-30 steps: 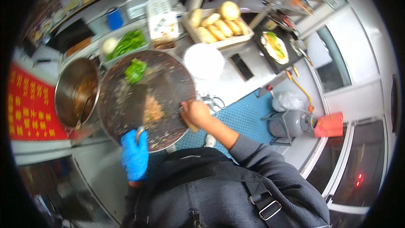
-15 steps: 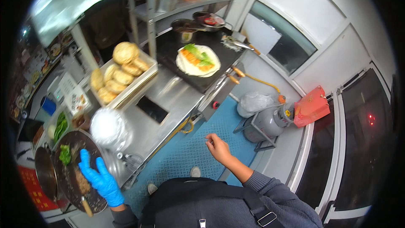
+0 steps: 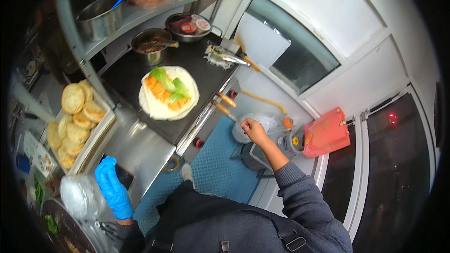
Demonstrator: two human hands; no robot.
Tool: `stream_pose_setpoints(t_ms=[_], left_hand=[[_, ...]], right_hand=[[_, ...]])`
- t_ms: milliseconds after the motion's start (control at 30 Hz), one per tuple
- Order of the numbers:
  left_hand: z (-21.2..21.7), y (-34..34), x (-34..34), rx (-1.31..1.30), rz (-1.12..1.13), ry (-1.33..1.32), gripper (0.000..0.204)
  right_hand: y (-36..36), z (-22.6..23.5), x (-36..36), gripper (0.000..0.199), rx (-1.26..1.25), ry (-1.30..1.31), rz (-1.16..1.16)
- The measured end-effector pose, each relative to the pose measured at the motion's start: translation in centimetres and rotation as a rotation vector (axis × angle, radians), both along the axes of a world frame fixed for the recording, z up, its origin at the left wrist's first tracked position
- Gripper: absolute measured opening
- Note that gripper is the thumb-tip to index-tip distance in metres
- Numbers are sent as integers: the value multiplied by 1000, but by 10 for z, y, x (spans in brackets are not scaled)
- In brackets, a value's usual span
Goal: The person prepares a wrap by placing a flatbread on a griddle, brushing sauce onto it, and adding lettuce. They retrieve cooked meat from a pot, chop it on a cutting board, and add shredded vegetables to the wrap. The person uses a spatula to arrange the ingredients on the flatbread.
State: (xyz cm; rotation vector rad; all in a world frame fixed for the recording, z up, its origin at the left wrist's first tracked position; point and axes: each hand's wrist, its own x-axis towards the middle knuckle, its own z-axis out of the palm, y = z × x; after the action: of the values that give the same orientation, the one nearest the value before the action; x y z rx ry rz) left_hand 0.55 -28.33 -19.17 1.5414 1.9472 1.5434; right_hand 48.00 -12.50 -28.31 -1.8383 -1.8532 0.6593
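My left hand [image 3: 114, 189], in a blue glove, is raised over the steel counter beside a dark phone-like slab [image 3: 123, 175]. Its fingers stretch out close together, with nothing visible in them. My bare right hand [image 3: 255, 131] hangs in the air right of the griddle [image 3: 129, 86], fingers curled in and nothing seen in them. It is nearest to two wooden handles [image 3: 226, 103] at the griddle's edge. A pale round flatbread [image 3: 161, 108] lies on the griddle, topped with an orange filling [image 3: 158, 90] and green lettuce leaves [image 3: 178, 90].
A tray of round breads [image 3: 75, 129] stands left, near a plastic-wrapped white bundle [image 3: 78, 197] and a wok [image 3: 70, 225]. Behind the flatbread are a saucepan [image 3: 152, 49] and a shelf [image 3: 136, 15]. A spatula [image 3: 234, 59] lies at the griddle's far right. A gas cylinder [image 3: 281, 143] stands right.
My view has shifted toward the griddle. My left hand has left the wok for the counter, its spread fingers drawn together. My right hand has come nearer the griddle's handles, fingers more curled.
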Motion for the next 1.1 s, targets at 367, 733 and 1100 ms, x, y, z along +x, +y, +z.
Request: stream_pose_setpoints(t_ms=[367, 733, 1100], left_hand=[[13, 169, 134, -130, -231, -176, 16], [-4, 196, 236, -265, 334, -167, 17], [13, 239, 337, -353, 460, -84, 13]], right_hand=[[254, 28, 64, 28, 342, -523, 91], [432, -15, 72, 50, 17, -924, 569], [442, 18, 109, 43, -154, -412, 543]])
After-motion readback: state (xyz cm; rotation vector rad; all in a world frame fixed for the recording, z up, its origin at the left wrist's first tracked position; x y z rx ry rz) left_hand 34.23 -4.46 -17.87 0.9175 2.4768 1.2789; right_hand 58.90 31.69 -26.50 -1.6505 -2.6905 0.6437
